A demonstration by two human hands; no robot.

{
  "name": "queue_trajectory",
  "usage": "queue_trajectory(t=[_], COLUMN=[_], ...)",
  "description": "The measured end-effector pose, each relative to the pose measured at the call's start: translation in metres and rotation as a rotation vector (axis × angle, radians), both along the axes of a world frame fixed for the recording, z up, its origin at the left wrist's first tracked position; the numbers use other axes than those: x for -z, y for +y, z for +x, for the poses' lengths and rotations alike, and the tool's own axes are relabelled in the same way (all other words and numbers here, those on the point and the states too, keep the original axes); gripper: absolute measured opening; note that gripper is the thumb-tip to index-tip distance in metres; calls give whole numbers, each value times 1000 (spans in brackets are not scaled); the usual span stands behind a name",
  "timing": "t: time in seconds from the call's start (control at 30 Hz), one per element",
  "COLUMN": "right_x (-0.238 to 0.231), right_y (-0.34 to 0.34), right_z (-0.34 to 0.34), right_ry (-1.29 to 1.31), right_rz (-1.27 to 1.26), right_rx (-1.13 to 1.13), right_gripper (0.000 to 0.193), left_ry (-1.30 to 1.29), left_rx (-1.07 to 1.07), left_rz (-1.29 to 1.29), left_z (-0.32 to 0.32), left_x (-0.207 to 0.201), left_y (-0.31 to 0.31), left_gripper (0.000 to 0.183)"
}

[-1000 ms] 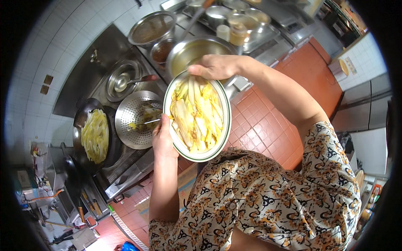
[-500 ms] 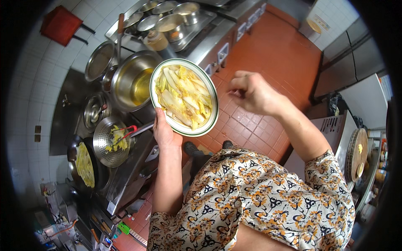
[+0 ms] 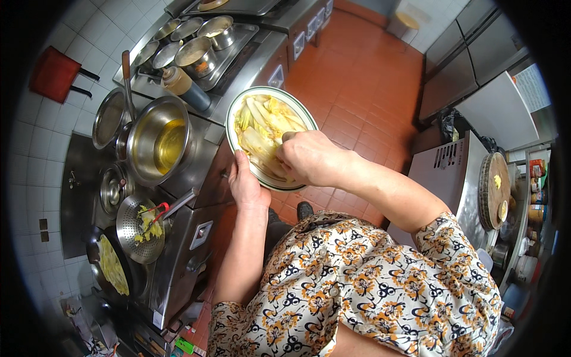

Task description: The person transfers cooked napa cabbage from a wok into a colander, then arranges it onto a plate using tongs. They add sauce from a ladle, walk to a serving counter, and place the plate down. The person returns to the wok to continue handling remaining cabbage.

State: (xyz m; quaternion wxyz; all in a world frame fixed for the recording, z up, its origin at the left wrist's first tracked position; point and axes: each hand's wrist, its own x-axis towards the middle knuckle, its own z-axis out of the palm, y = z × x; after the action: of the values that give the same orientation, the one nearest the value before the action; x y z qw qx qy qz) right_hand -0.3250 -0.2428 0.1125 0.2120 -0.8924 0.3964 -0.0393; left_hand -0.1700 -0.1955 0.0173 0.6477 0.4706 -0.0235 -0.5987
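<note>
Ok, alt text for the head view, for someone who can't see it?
A person's left hand holds a green-rimmed plate of pale leaves, the right hand over them. At left, similar leaves lie in a dark wok and perforated strainer, near a bowl of yellow liquid.

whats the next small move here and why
Probably firm up the hold of the left hand on the white oval plate with green rim lines: the plate is held in mid-air by its near-left edge, and the right hand is reaching over the pale yellow leaves on it.
</note>
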Motion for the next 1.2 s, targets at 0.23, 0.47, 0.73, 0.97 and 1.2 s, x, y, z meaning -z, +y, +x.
queue_trajectory(t=[0.23,0.47,0.73,0.97,1.2], right_x=[2,-23,-21,-12,-6], right_y=[-2,-5,6,13,13], right_z=[-7,-24,-85,-79,-58], right_ry=[89,24,-443,-437,-139], right_rz=[8,235,602,436,184], right_rx=[13,110,496,457,237], right_gripper=[27,20,9,11,14], left_ry=[-9,17,47,21,21], left_rx=[30,27,10,65,113], left_rz=[3,-32,-39,-14,-37], left_z=[-12,-15,-10,-17,-25], left_x=[-3,5,16,8,7], left_y=[-4,-9,-9,-12,-13], left_gripper=[46,46,46,53,54])
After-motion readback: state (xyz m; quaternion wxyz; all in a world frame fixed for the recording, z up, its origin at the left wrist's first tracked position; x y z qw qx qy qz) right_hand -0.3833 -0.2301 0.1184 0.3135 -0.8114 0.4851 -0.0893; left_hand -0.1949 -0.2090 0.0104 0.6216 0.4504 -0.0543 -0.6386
